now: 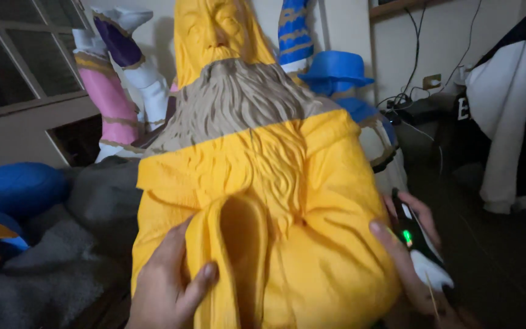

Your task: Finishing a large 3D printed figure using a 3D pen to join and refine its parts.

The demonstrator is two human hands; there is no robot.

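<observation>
Below, left hand spread on yellow statue, right hand gripping black-and-white tool

I am in a room of a home that serves as a hobby workshop for big figures. A large yellow bearded statue, only partly painted, fills my view, and behind it stand more figures: a pink and white one and a blue one with a hat. A paned window sits in the plain wall on the left. Grey blankets cover the surface below. On the right, cables run down the wall to a socket, and clothing hangs nearby.
</observation>
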